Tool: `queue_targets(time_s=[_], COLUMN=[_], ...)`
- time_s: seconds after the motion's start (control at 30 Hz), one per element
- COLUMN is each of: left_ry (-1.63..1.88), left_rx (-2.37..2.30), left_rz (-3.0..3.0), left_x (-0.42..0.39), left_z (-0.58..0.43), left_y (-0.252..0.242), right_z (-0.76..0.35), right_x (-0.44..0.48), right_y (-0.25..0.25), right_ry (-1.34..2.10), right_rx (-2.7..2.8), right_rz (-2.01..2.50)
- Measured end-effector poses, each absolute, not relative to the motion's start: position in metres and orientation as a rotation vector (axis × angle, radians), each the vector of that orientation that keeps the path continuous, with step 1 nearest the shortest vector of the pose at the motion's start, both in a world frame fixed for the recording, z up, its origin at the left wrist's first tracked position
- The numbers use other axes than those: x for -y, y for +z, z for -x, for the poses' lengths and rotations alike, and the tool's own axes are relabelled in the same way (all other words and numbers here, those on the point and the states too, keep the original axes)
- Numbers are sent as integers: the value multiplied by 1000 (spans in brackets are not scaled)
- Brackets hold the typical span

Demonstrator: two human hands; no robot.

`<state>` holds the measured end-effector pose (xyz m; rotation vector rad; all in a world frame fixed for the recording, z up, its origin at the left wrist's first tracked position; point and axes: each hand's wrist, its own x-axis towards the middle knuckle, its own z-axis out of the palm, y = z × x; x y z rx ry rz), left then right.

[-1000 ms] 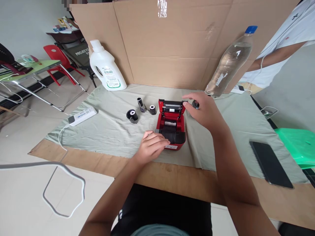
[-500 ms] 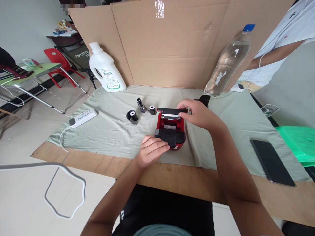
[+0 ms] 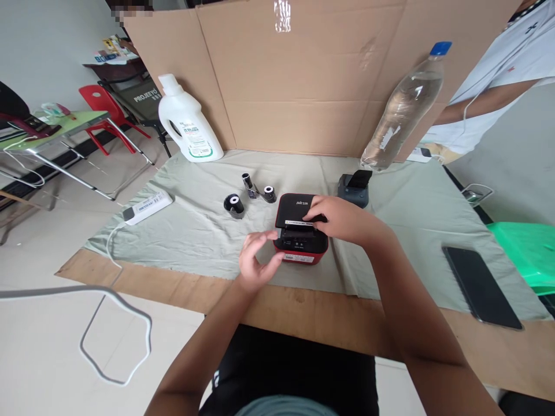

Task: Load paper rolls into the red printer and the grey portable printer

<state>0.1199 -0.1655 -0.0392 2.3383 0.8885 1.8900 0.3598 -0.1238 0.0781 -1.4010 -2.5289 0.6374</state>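
Note:
In the middle of the cloth sits a red-and-black label printer (image 3: 299, 237) with its black lid (image 3: 295, 209) swung down over the body. My right hand (image 3: 342, 216) rests over the lid's right side, fingers bent onto its front edge. At the printer's left front corner is my left hand (image 3: 256, 261), thumb and fingers spread with nothing between them; whether the fingertips touch the casing I cannot tell. Left of the printer stand black ribbon rolls (image 3: 234, 205), and a pair of spools joined by dark film (image 3: 259, 190). A dark grey device (image 3: 353, 189) with a raised black flap stands behind my right hand.
A white jug (image 3: 188, 124) and a large water bottle (image 3: 405, 110) stand before a cardboard screen (image 3: 295, 75). A power strip (image 3: 148, 208) lies left, a phone (image 3: 481, 286) right. Beyond the screen at right, a person's arm (image 3: 485, 104) shows.
The printer's lid has come down from open to cover its red interior. My left hand has let go of the black front part and spread; my right hand has moved towards me with the lid.

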Motion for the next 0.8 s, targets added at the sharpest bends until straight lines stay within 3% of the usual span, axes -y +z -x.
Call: queue_targets(time_s=[0.2,0.4,0.67,0.8], left_ry=[1462,1293,1248,1206], left_rx=[-1081,-1093,-911,-804], left_rz=[-2271,-2296,-2341,-2340], left_x=[162,160,159,158], left_z=[-118,-119,-116,-113], left_y=[-37,-36,-33,-30], right_z=[-364,-381,-403,-398], right_x=[126,117,90,91], right_y=[77,72,44,44], right_ry=[543,717,1452,1550], right_rx=[2453,2294,2116,2050], right_rz=[1634,1835,1712,1640])
